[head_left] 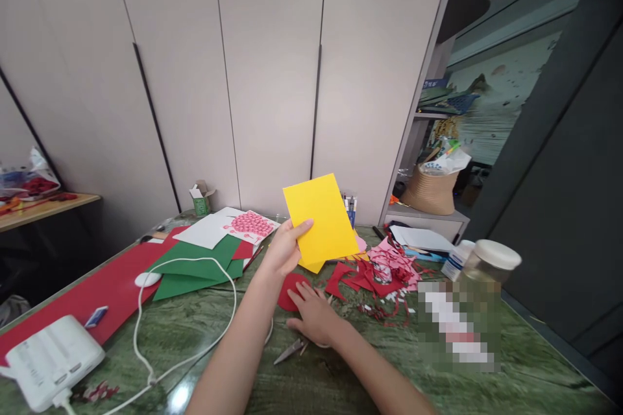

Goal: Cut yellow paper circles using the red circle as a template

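The left hand [286,248] pinches a yellow sheet [321,217] at its left edge, thumb flat on the near face and the other fingers behind. The sheet is raised and slightly tilted; a further yellow edge shows below it, and whether this is a fold or a second sheet cannot be told. Clock directions are centred on the yellow sheet, twelve lying toward the cupboard [272,78]. At six, the right hand [316,314] rests with fingers spread, their tips over a red paper piece [285,296] at seven. Scissors [289,351], between six and seven, lie with blades bare beside the right hand, which partly hides the handles.

Red scraps [335,280] occupy five o'clock and pink scraps [389,259] four. A lidded jar [479,269] stands between three and four, a woven basket [431,189] near three. At nine are a pink-dotted card [250,225], a white sheet [209,233] and a small green box [201,204]. Green sheets [199,272] and a long red sheet [117,292] lie between eight and nine; a white power block [53,360] is toward eight.
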A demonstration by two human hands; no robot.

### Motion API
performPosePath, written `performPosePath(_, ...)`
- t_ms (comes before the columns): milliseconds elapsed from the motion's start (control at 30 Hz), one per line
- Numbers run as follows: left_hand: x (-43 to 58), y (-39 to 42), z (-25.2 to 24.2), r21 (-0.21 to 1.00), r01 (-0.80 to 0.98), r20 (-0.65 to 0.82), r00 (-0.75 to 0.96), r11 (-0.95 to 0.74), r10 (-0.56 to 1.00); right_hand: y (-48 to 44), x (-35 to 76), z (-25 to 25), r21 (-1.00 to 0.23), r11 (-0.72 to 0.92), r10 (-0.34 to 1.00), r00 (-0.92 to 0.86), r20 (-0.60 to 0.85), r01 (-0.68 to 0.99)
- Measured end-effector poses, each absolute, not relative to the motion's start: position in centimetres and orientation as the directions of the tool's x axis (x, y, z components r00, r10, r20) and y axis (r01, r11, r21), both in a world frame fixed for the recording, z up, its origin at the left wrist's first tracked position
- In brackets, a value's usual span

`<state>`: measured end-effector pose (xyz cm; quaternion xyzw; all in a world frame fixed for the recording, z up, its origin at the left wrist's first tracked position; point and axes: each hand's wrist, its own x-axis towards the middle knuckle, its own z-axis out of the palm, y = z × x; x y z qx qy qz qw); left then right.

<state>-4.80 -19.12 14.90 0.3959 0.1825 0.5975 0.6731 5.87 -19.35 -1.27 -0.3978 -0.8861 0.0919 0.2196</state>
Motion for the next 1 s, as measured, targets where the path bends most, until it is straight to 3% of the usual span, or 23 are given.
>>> performPosePath(200,-4.8,-20.0,15.3,0.799,-0.601,0.229,0.310,0.004,0.923,-19.0,5.5,-1.5,-0.166,0.682,0.728,-0.639,0.250,0.712)
performPosePath(367,-4.9,-20.2,15.4,0.804,-0.595,0.230,0.286,-0.016,0.930,-18.7,5.7,0.6,-0.134,0.686,0.717,-0.634,0.288,0.715)
performPosePath(567,-5.0,-20.3,15.7,0.785,-0.619,0.241,0.273,-0.022,0.932,-18.2,8.5,5.0,-0.232,0.600,0.777,-0.489,0.396,0.765)
performPosePath(833,-5.2,-20.2,15.9,0.758,-0.650,0.253,0.213,-0.056,0.944,-19.5,13.1,8.5,-0.447,0.593,0.805,-0.512,0.300,0.670)
performPosePath(1000,-4.7,-20.4,15.7,0.767,-0.640,0.259,0.262,-0.033,0.930,-20.6,15.9,7.4,-0.486,0.486,0.869,-0.458,0.184,0.726)
